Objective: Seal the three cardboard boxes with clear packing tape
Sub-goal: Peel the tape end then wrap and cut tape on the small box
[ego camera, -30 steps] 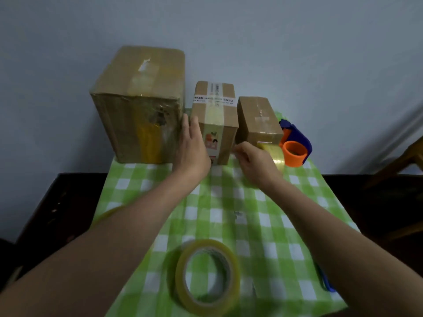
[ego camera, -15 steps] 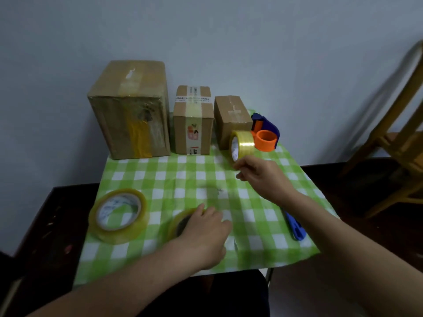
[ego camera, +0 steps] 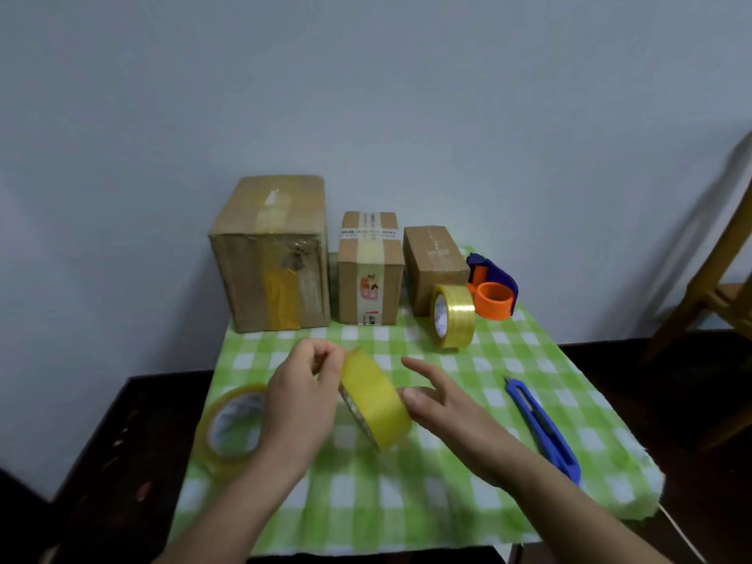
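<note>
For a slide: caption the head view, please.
Left hand pinches a tape roll, right hand touches it, three cardboard boxes behind.

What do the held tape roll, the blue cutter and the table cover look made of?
Held tape roll: probably clear plastic film wound thick; translucent yellow band, slight sheen.
Utility knife: likely moulded plastic handle; smooth, uniform blue.
Tablecloth: soft fabric, maybe fleece, matte; fuzzy drooping edge, green-white check.

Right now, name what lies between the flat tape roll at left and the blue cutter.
Head view: the left hand gripping a tilted tape roll, and the right hand touching it.
</note>
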